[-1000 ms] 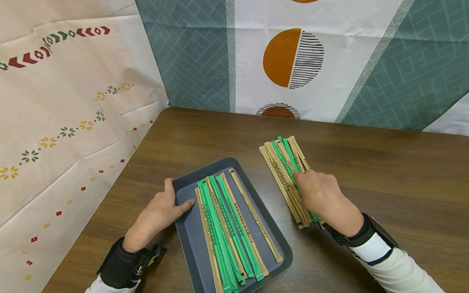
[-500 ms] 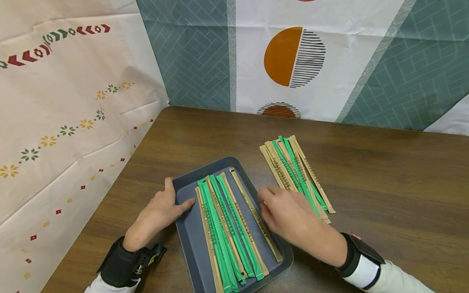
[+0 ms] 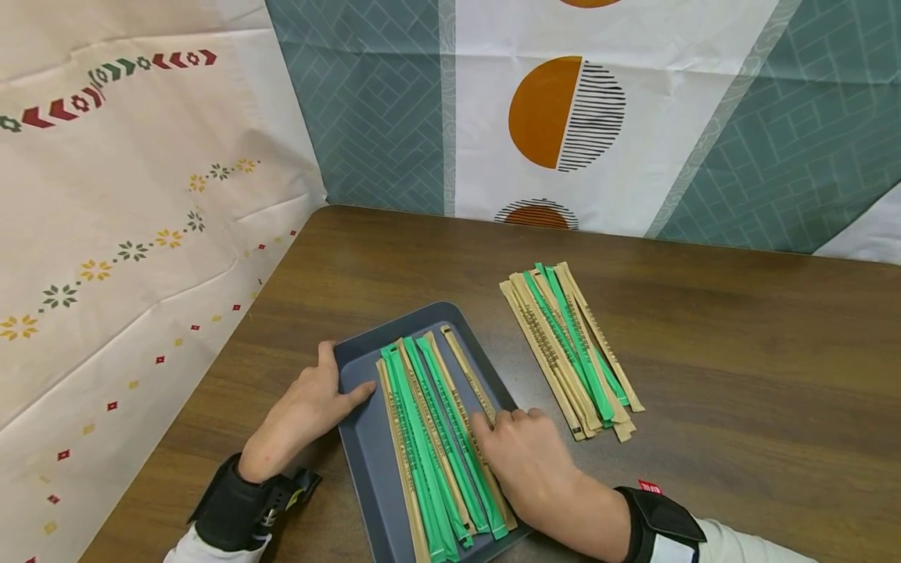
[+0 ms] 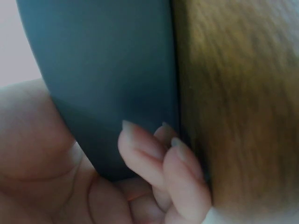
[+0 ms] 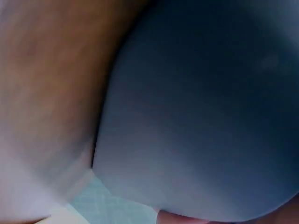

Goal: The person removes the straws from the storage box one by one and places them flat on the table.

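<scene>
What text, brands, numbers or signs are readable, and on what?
None legible.
Tan strips in the tray: dark print, too small to read.
Green strips in the tray: dark print, too small.
Strip pile on the table: dark print, too small.
Red tag on the right wristband: pale marks, too blurred.

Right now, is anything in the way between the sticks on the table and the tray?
Yes: the tray's raised side, with the right grip over part of it. Nothing else visible stands between it and those sticks.

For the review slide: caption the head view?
Left hand grips dark-grey rectangular tray holding slim green and tan stick-shaped packets; right hand over it.
</scene>
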A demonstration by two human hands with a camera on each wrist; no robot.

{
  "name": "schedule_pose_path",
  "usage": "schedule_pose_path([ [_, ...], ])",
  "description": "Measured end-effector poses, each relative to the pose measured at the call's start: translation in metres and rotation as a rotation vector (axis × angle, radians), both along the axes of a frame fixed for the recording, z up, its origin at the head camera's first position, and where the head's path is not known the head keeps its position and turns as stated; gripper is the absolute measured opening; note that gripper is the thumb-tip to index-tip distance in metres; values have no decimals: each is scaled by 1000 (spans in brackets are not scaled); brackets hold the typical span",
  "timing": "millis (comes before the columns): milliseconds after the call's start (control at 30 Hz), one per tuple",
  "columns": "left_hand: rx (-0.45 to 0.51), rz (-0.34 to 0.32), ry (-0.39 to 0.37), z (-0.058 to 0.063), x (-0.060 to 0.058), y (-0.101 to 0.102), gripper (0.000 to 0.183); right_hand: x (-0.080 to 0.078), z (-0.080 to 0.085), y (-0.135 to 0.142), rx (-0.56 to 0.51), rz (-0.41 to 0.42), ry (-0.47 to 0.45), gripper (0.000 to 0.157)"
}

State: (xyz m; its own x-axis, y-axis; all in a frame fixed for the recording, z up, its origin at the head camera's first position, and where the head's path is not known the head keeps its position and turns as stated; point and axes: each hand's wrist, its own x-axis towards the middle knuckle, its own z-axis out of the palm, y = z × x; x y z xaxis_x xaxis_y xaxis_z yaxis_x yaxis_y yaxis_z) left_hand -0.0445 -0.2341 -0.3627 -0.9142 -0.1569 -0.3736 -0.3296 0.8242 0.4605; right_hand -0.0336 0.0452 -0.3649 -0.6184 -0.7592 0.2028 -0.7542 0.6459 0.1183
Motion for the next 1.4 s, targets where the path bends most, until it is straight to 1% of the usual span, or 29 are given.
schedule_pose_path([
  [133, 6, -4, 1, 0, 0, 0, 83, 1, 0, 0, -23, -22, -41, 38],
  [267, 10, -3, -1, 0, 1, 1, 83, 1, 0, -1, -48, -50, -41, 35],
  [400, 8, -1, 4, 0, 1, 1, 82, 1, 1, -2, -41, -70, -39, 32],
  [533, 8, 0, 7, 0, 1, 1, 82, 0, 3, -3, -54, -82, -90, 31],
  [633, 9, -1, 10, 0, 0, 1, 82, -3, 6, -2, -79, -97, -123, 36],
  [767, 12, 1, 6, 0, 1, 1, 82, -8, 14, 0, -131, -112, -146, 51],
  [833, 13, 1, 5, 0, 1, 1, 82, -12, 18, 2, -162, -120, -140, 52],
  [1000, 11, 1, 2, 0, 0, 1, 83, -31, 25, 12, -255, -123, -71, 43],
  [1067, 9, 1, 0, 1, 1, 1, 83, -39, 27, 17, -289, -132, -46, 38],
  [1133, 12, 0, 0, 1, 1, 1, 82, -47, 29, 22, -300, -157, -27, 34],
  [1233, 15, -3, 0, 2, 1, 1, 81, -59, 31, 30, -285, -214, -17, 29],
  [1300, 17, -5, 2, 2, 2, 1, 82, -65, 33, 35, -258, -267, -25, 28],
  [1400, 17, -11, -3, 3, 2, 1, 83, -70, 35, 40, -188, -355, -71, 29],
])
